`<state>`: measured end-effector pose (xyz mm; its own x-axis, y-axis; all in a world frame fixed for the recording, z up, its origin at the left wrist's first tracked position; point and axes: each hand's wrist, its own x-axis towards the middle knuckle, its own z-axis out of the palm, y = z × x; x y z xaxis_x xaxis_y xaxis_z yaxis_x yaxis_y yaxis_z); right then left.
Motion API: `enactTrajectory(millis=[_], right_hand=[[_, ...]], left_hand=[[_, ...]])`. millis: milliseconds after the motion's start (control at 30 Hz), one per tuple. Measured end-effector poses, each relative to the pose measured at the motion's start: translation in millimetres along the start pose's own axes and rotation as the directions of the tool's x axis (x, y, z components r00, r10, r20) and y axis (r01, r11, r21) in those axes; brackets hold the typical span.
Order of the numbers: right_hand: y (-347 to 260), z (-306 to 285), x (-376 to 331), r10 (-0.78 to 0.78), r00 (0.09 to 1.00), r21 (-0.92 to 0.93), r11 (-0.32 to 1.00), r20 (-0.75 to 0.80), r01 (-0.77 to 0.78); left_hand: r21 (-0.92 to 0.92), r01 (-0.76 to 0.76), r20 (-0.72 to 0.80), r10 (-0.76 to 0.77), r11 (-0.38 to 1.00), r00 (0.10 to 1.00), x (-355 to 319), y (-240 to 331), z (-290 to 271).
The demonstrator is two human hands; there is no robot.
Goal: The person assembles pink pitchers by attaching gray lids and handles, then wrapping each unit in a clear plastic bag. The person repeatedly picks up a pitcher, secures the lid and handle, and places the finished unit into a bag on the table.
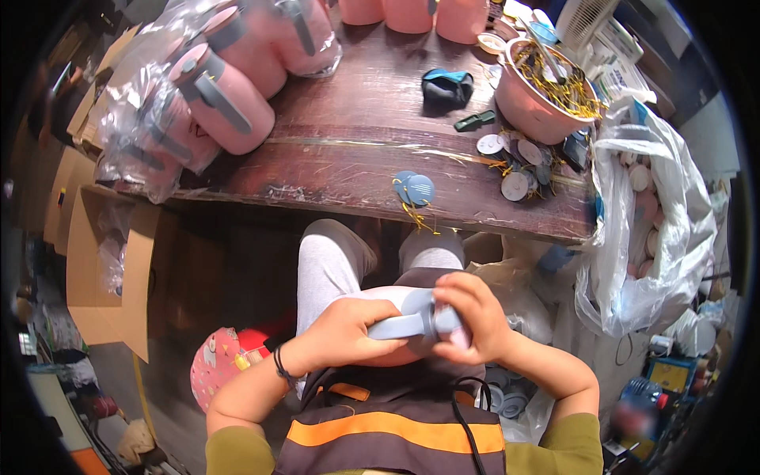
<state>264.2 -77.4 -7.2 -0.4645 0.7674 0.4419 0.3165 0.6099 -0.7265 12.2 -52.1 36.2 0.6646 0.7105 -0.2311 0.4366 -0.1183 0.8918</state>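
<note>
Left hand (348, 332): closed around grey handle (405, 325) of pink cylindrical jug (396, 357)
Right hand (480, 318): half-closed, fingers curled over jug's top
Blue round discs (419, 189): gold-corded, twelve o'clock from jug

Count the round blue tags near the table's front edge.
2: one blue tag lies near the front edge of the table; another blue tag overlaps it at right. Others could be hidden underneath.

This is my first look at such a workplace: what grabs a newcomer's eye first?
Probably the pink-and-grey jug, held between the left hand and right hand at lower centre. Similar jugs, some in clear plastic, crowd the table's far left, while a pink tub of golden cords stands toward its right.
</note>
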Motion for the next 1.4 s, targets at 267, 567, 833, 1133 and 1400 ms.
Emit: enactTrajectory(millis=[267,567,833,1133,1400], right_hand=[[6,34,7,0.438,0.887,0.002,0.897,-0.146,-0.443],[15,20,-9,-0.11,0.984,-0.34,0.928,0.14,0.153],[13,36,28,-0.206,0.978,-0.22,0.954,0.015,0.204],[1,42,9,0.46,0.888,-0.214,0.865,-0.024,-0.454],[-21,39,23,-0.566,0.795,0.123,0.824,0.221,0.553]], left_hand=[[0.279,-0.081,-0.095,0.112,0.957,0.989,-18,-5,43],[-0.149,-0.027,0.162,0.051,0.989,0.986,-8,-56,-52],[-0.172,0.064,0.131,-0.042,0.983,0.991,-13,-50,-31],[0.324,-0.068,-0.208,0.141,0.944,0.968,-4,-28,-2],[-0.33,0.193,0.576,0.035,0.924,0.817,-6,-81,-69]])
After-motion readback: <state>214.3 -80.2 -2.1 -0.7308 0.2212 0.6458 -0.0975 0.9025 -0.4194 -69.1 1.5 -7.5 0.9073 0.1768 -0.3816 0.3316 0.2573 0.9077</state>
